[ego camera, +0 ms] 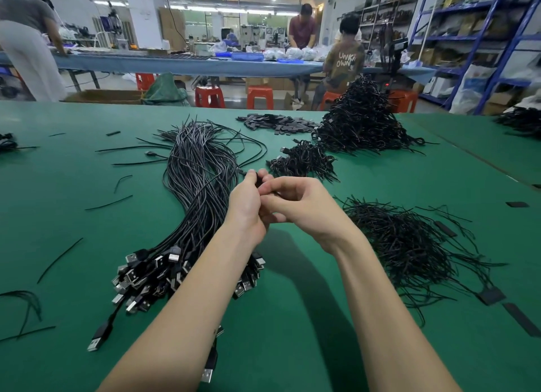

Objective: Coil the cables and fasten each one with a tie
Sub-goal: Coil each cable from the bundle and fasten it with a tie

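From the head view we see our left hand (248,204) and right hand (304,204) meeting above mid-worktop (87,186), fingers (257,176) pinched on a thin black cable (240,171). The loose cables (199,186), USB plugs massed toward the near edge, lie left; ties (409,245) lie right.

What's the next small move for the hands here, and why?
Probably finish fastening the tie. Both hands, left hand and right hand, pinch a small black cable piece together above the table. It then likely goes onto the small pile of tied coils just beyond.
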A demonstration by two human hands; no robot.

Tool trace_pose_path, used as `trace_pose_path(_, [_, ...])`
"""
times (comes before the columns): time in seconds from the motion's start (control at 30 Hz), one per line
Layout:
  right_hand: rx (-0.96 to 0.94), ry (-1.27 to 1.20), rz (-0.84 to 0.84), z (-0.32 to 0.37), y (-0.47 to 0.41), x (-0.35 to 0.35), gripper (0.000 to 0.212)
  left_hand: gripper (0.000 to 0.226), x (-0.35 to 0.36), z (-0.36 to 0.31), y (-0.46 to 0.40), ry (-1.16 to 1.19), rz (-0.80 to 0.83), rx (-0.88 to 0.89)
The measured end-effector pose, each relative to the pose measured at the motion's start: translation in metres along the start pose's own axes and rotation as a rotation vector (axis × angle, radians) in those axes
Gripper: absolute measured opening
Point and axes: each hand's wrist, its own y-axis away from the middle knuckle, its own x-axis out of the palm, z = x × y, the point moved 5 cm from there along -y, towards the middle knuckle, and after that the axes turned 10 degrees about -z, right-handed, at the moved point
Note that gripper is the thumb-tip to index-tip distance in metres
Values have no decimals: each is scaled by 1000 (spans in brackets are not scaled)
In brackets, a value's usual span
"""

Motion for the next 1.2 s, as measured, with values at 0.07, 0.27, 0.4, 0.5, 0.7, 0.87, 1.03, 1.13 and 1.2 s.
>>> trace_pose_path(0.07, [9, -13, 49, 0, 1, -1, 12, 43, 0, 0, -1, 33, 7, 1])
trace_pose_path(0.27, [-20, 184, 355, 8, 11, 4, 12, 39, -15, -4, -17, 172, -158, 93])
trace_pose_path(0.4, [143, 305, 768, 2, 29, -1, 16, 41, -11, -6, -18, 202, 15, 56])
trace_pose_path(0.5, [127, 310, 511, -3, 17, -26, 10, 41, -2, -12, -7, 227, 329, -61])
trace_pose_path(0.7, [116, 5, -108, -9, -10, -57, 16, 35, 10, -9, 23, 106, 743, -187])
trace_pose_path(0.87, [148, -78, -14, -10, -10, -52, 22, 37, 12, -7, 22, -35, 724, -102])
trace_pose_path(1.03, [94, -36, -25, -10, -10, -54, 19, 43, 14, -3, 25, -119, 735, -74])
trace_pose_path(1.13, [9, 155, -166, -9, -12, -63, 7, 42, 16, 2, 17, -327, 544, 82])
trace_pose_path(1.2, [-38, 172, -224, -7, -12, -64, 7, 40, 15, 0, 13, -645, 373, 381])
